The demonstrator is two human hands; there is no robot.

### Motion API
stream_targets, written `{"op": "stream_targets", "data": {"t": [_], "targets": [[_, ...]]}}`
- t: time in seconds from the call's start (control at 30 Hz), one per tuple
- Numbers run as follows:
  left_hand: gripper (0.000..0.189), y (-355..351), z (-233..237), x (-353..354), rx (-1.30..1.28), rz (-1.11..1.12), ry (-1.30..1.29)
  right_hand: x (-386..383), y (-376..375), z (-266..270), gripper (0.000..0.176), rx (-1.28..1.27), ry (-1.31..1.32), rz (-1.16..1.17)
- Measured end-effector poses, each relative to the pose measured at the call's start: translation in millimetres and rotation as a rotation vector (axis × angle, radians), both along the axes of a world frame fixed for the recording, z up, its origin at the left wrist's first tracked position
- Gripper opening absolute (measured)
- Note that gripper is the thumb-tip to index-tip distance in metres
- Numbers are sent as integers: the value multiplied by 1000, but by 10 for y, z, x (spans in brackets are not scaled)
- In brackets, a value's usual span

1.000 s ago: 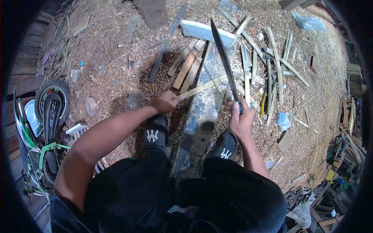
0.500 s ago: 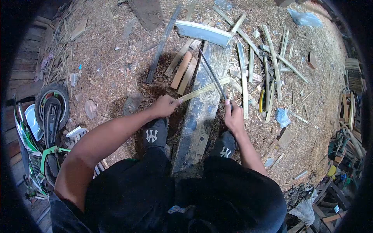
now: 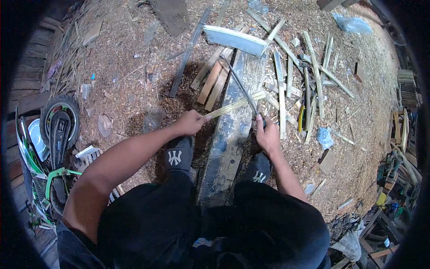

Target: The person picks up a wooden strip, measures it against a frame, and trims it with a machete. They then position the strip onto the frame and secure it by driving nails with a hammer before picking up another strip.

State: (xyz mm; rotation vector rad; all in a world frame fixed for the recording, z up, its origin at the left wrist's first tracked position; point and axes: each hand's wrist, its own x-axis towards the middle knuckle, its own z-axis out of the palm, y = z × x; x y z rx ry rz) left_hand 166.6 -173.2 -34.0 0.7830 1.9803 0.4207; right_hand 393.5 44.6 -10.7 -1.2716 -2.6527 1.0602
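Note:
My left hand (image 3: 189, 123) is closed around the near end of a thin wooden strip (image 3: 230, 106), which slants up to the right across a worn plank (image 3: 224, 148). In my right hand (image 3: 268, 134) is the dark handle of a long, narrow-bladed knife (image 3: 243, 88). Its blade points up and to the left, crossing over the strip near the strip's far end. The plank runs away from me between my feet, its surface scuffed with dark and bluish patches. A curved white-faced piece (image 3: 235, 39) lies across the plank's far end.
Short wooden pieces (image 3: 209, 81) lie left of the plank, and several loose strips (image 3: 316, 67) are scattered to its right near a yellow-handled tool (image 3: 301, 118). Wood chips cover the ground. A small green-and-white bike (image 3: 56, 152) is at the left; scrap wood (image 3: 398, 168) piles up at the right.
My right hand has moved slightly left, and the knife's blade has swung so its tip lies further left. My left hand and the strip stay almost where they were.

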Motion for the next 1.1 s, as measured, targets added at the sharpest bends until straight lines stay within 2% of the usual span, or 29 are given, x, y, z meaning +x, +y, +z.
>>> {"op": "stream_targets", "data": {"t": [0.07,0.1,0.13,0.17,0.23,0.27,0.33,0.37,0.4,0.5,0.6,0.67,0.7,0.8,0.83,0.87,0.97,1.07,1.1], "targets": [[61,-21,2,32,-11,20,-42,-31,2,184,41,-73,86,-9],[61,-24,40,95,50,96,54,-57,-27,311,33,-104,228,-30],[60,-33,90,143,108,172,147,-69,-43,459,33,-110,222,-30],[60,-31,144,110,104,173,142,-84,-45,604,30,-99,348,-7],[61,0,230,-17,50,5,-43,-62,-33,597,27,2,564,51],[61,18,248,-18,49,7,-45,-50,-18,467,27,0,562,52],[63,47,218,1,-46,4,4,0,-15,33,32,-162,156,-7],[64,15,117,3,-15,7,-11,69,-44,-385,41,172,94,29],[64,45,141,-11,-6,6,-4,62,-81,-233,48,101,106,1],[65,35,178,6,-49,-24,8,51,-126,87,44,87,28,9],[64,19,199,2,-47,-11,-52,-56,-111,484,35,-89,59,-10],[59,70,303,3,-25,-40,37,-95,-99,752,28,-37,326,16],[55,28,278,-19,17,10,-90,-82,-104,784,24,-60,458,30],[57,42,175,-13,-18,-41,26,9,-76,292,28,-14,424,6],[62,47,225,3,-65,20,-37,-15,-54,62,35,-36,85,-25],[62,60,241,10,-54,21,-33,52,-93,-212,44,229,74,4],[68,25,97,0,-71,-20,13,79,-103,-2,47,111,-59,19],[67,20,37,-7,-99,-2,46,4,-81,240,41,102,85,41],[67,-4,38,-2,-104,-1,43,-51,-75,497,37,-6,181,35]]}}
